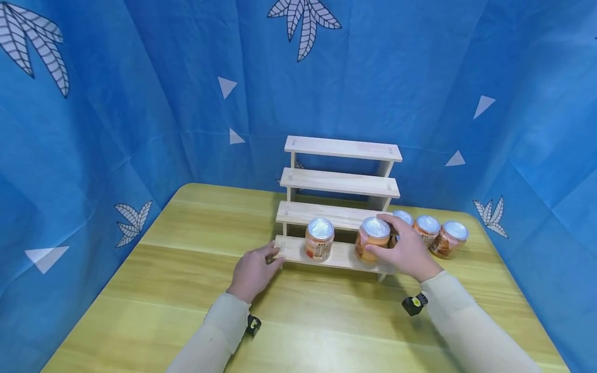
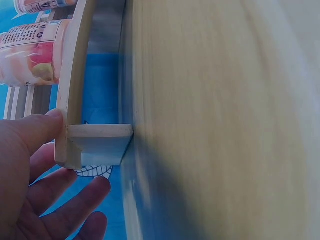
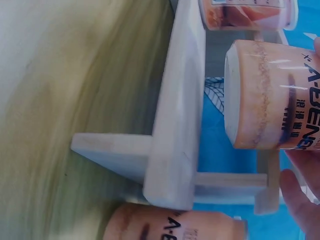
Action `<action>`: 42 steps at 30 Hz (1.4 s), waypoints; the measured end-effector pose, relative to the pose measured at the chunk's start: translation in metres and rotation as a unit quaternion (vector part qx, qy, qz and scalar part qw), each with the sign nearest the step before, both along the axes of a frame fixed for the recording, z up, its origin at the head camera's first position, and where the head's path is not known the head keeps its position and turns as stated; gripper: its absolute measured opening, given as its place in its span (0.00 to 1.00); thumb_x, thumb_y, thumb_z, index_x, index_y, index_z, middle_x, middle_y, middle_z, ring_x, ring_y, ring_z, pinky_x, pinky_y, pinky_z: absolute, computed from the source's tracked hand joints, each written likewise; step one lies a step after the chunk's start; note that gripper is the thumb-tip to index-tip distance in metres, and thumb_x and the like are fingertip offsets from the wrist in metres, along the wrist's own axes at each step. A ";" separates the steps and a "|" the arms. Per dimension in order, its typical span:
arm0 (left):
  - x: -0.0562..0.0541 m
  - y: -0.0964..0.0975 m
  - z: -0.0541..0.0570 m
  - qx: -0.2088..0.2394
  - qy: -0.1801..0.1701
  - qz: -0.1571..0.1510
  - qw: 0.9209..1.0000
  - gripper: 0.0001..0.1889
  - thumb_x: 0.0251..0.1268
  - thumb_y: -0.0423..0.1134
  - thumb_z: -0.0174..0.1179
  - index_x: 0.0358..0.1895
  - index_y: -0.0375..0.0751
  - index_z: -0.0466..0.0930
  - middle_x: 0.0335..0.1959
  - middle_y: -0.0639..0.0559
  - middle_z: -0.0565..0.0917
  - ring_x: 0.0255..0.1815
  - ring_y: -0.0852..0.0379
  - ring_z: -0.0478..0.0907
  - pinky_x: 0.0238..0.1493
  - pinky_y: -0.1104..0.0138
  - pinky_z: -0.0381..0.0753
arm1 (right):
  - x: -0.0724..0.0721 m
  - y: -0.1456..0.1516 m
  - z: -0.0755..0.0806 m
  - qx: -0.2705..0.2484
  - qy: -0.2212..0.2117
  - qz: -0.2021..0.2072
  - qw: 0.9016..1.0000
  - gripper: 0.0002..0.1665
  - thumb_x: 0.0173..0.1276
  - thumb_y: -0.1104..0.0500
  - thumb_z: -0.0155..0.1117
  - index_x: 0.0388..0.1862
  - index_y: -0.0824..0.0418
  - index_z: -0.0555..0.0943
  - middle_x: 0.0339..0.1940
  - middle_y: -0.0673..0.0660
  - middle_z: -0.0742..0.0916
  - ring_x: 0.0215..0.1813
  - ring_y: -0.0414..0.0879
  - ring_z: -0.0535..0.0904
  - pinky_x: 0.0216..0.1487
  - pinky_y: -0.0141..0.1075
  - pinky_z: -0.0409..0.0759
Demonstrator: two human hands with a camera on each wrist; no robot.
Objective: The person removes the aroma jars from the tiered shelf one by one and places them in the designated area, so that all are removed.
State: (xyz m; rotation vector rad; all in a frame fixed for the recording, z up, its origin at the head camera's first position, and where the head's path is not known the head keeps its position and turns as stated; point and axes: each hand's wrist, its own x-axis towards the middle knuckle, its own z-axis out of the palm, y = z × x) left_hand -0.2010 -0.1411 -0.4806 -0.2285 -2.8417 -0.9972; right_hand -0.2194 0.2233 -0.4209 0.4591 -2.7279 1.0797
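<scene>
My right hand grips a can with a silver lid and orange label, thumb and fingers round its sides. In the right wrist view that can hangs just above the lowest board, with a gap under its base. My left hand holds the left end of the four-step wooden rack; in the left wrist view the thumb lies against the board's end and the fingers reach round behind it. A second can stands upright on the lowest step, left of the held one.
Several more cans stand on the wooden table right of the rack, partly hidden by my right hand. The upper steps carry nothing. A blue curtain with leaf prints hangs close behind the rack and along both sides.
</scene>
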 end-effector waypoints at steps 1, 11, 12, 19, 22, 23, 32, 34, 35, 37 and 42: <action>0.000 0.000 0.000 0.002 -0.001 0.000 1.000 0.18 0.65 0.49 0.70 0.54 0.45 0.87 0.64 0.49 0.80 0.40 0.52 0.85 0.29 0.67 0.78 | 0.000 0.001 0.002 -0.003 -0.003 -0.001 1.000 0.49 0.57 0.43 0.79 0.71 0.62 0.69 0.59 0.64 0.81 0.56 0.59 0.81 0.52 0.56 0.82; -0.001 -0.002 0.002 0.004 -0.005 0.004 1.000 0.18 0.65 0.49 0.70 0.54 0.45 0.87 0.64 0.50 0.80 0.35 0.55 0.83 0.27 0.67 0.76 | 0.005 0.016 0.014 -0.045 -0.038 -0.032 0.998 0.47 0.62 0.45 0.76 0.73 0.63 0.66 0.61 0.65 0.78 0.59 0.61 0.77 0.59 0.60 0.78; -0.001 -0.002 0.002 0.002 -0.005 0.005 1.000 0.18 0.65 0.49 0.70 0.54 0.45 0.87 0.64 0.50 0.80 0.37 0.54 0.84 0.27 0.67 0.76 | 0.006 0.018 0.015 -0.046 -0.037 -0.037 0.998 0.47 0.62 0.45 0.76 0.73 0.63 0.66 0.62 0.65 0.78 0.60 0.61 0.77 0.59 0.58 0.78; 0.000 -0.002 0.001 -0.004 -0.005 0.003 1.000 0.19 0.65 0.50 0.69 0.54 0.46 0.87 0.64 0.49 0.80 0.48 0.49 0.86 0.31 0.65 0.80 | 0.012 0.036 0.016 -0.049 0.000 -0.066 0.997 0.44 0.63 0.52 0.76 0.72 0.65 0.67 0.62 0.67 0.78 0.57 0.60 0.77 0.48 0.21 0.73; 0.000 -0.001 0.002 -0.004 -0.007 0.002 1.000 0.19 0.65 0.50 0.69 0.54 0.46 0.87 0.64 0.50 0.80 0.48 0.49 0.86 0.33 0.64 0.81 | 0.013 0.042 0.019 -0.056 0.004 -0.075 0.996 0.44 0.63 0.52 0.76 0.72 0.66 0.67 0.63 0.68 0.77 0.57 0.59 0.76 0.45 0.15 0.70; 0.000 0.000 0.002 -0.004 -0.009 0.003 1.000 0.19 0.65 0.50 0.69 0.54 0.46 0.87 0.64 0.50 0.80 0.45 0.50 0.86 0.32 0.64 0.80 | 0.014 0.043 0.020 -0.062 0.004 -0.076 0.995 0.44 0.63 0.53 0.75 0.72 0.66 0.67 0.63 0.68 0.76 0.57 0.59 0.75 0.45 0.16 0.71; -0.001 0.001 0.005 0.003 -0.036 0.004 0.999 0.19 0.67 0.51 0.68 0.56 0.46 0.86 0.66 0.51 0.78 0.14 0.60 0.61 0.19 0.67 0.67 | 0.016 0.062 0.022 -0.052 0.011 -0.113 0.992 0.44 0.64 0.51 0.75 0.72 0.67 0.67 0.61 0.68 0.77 0.53 0.53 0.75 0.42 0.16 0.72; -0.001 0.001 0.004 0.004 -0.039 0.004 0.999 0.19 0.67 0.51 0.68 0.56 0.46 0.86 0.66 0.50 0.78 0.14 0.60 0.61 0.19 0.67 0.67 | 0.018 0.065 0.021 -0.049 0.010 -0.123 0.991 0.44 0.64 0.51 0.74 0.72 0.66 0.66 0.61 0.68 0.77 0.54 0.56 0.75 0.41 0.17 0.72; -0.001 0.001 0.004 0.005 -0.040 0.004 0.999 0.20 0.67 0.51 0.68 0.56 0.46 0.86 0.66 0.50 0.78 0.13 0.60 0.62 0.19 0.67 0.67 | 0.018 0.067 0.021 -0.048 0.010 -0.129 0.990 0.44 0.64 0.50 0.74 0.72 0.66 0.66 0.61 0.68 0.77 0.54 0.57 0.75 0.40 0.17 0.72; -0.001 0.001 0.004 0.006 -0.040 0.005 0.999 0.20 0.67 0.51 0.67 0.56 0.46 0.86 0.66 0.50 0.78 0.14 0.59 0.64 0.20 0.67 0.69 | 0.019 0.069 0.021 -0.042 0.014 -0.142 0.989 0.44 0.64 0.50 0.74 0.72 0.67 0.67 0.61 0.69 0.77 0.55 0.60 0.76 0.40 0.20 0.71; -0.001 0.002 0.003 0.001 -0.029 0.007 1.000 0.20 0.67 0.51 0.68 0.56 0.46 0.86 0.66 0.50 0.79 0.22 0.59 0.73 0.27 0.67 0.74 | 0.018 0.075 0.018 -0.029 0.024 -0.180 0.983 0.44 0.64 0.49 0.74 0.71 0.69 0.67 0.60 0.70 0.77 0.56 0.63 0.75 0.41 0.23 0.69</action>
